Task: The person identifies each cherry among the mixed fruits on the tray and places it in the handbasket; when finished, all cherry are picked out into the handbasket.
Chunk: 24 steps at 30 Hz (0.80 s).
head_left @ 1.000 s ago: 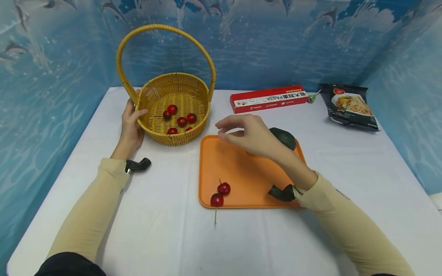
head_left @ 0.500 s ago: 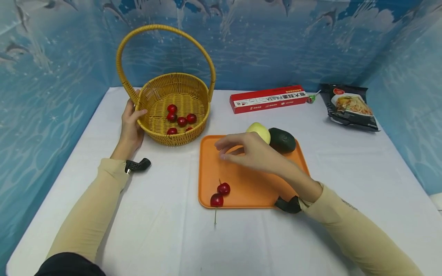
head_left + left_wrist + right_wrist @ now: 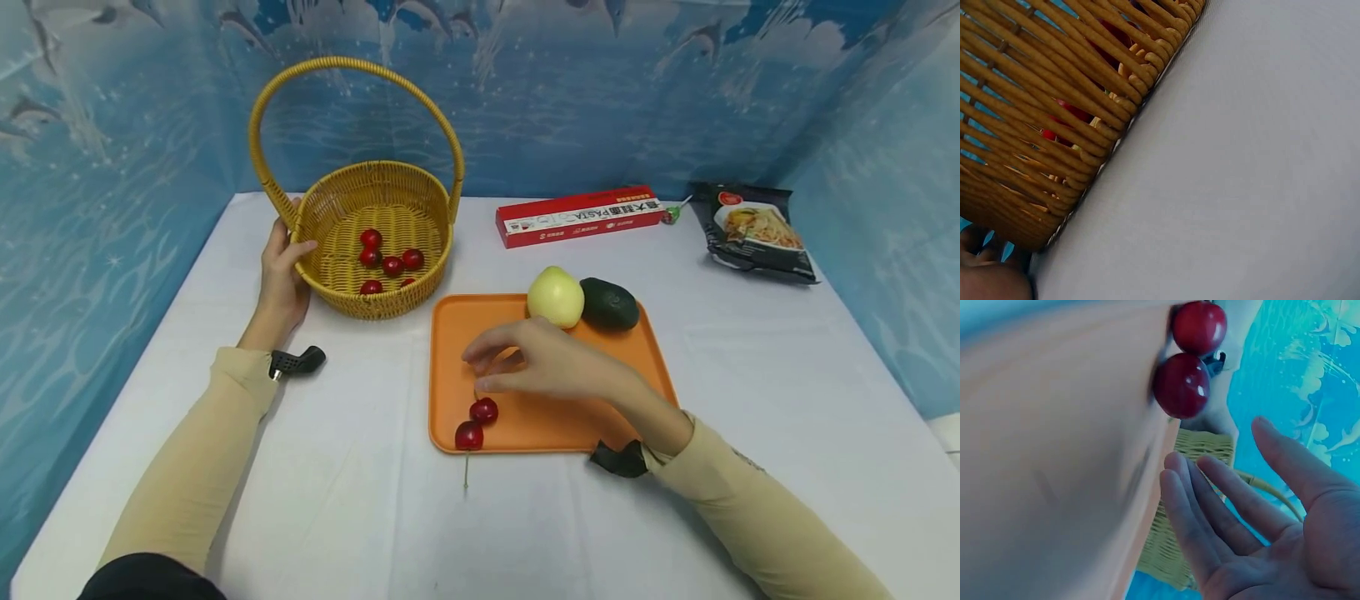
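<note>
My left hand (image 3: 281,279) holds the side of the yellow wicker basket (image 3: 382,307), its thumb over the rim and its fingers behind the outer wall. Inside the basket lie several red cherries (image 3: 392,267). Over the orange tray (image 3: 448,342), my right hand (image 3: 547,362) reaches leftward with fingers loosely bent and nothing between them. Just in front of its fingertips, two cherries touch each other at the tray's near left corner: an upper cherry (image 3: 483,410) and a lower cherry (image 3: 469,435), whose stem hangs past the edge. In the right wrist view, thumb and fingers are spread apart.
A pale green apple (image 3: 555,296) and a dark green avocado (image 3: 609,303) sit at the tray's far side. Behind it lie a red pasta box (image 3: 579,217), a lollipop (image 3: 671,215) and a black noodle packet (image 3: 757,233). Blue printed cloth (image 3: 525,108) walls the table.
My right hand has come down and toward me, from beside the basket to near the two cherries, uncovering the apple. A cherry in the basket has rolled slightly. The left hand stays on the basket.
</note>
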Available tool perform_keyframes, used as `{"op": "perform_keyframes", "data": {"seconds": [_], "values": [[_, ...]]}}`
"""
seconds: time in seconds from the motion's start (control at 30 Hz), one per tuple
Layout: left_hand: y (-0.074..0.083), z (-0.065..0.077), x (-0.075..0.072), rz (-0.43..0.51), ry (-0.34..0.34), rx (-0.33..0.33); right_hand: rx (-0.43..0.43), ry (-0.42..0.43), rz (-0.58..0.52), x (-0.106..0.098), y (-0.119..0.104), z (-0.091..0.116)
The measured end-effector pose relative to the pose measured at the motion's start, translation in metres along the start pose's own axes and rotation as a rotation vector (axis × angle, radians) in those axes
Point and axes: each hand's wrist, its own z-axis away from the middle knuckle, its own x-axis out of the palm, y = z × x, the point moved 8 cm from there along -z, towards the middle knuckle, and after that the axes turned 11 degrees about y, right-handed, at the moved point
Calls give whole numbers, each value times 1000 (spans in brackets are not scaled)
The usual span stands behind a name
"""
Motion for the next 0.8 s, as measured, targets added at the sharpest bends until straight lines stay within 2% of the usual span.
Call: {"op": "perform_keyframes", "data": {"seconds": [0.43, 0.8], "values": [[-2, 0, -1, 21, 4, -19, -35, -94, 17, 23, 7, 1], [-2, -1, -2, 4, 5, -16, -50, -23, 114, 22, 6, -1]]}}
